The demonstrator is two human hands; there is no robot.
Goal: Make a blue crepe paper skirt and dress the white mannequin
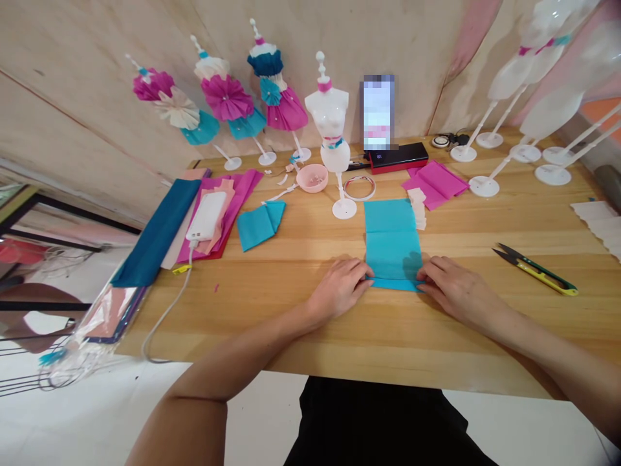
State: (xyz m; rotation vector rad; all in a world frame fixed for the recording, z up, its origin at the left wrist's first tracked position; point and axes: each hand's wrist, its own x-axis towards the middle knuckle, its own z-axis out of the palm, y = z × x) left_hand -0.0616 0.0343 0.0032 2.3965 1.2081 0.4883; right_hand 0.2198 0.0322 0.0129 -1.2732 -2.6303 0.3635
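Note:
A turquoise sheet of crepe-like paper (392, 243) lies flat on the table in front of me, with a crease across its upper part and a narrow folded strip along its near edge. My left hand (343, 286) pinches the left end of that fold between thumb and fingers. At the right end, my right hand (445, 285) pinches the same fold. A small cream ruffled strip (418, 208) touches the sheet's upper right corner. Beyond the sheet stands a white mini mannequin (327, 110) with a pink neck band and a turquoise waist band.
Thread snips (536, 268) lie at right. Magenta paper (436, 183), a black-and-red power bank (398, 157), a propped phone (378, 113) and a pink bowl (312, 178) sit behind. Dressed mannequins (228, 97) line the back left. A white power bank (207, 217) rests on stacked paper, its cable trailing forward.

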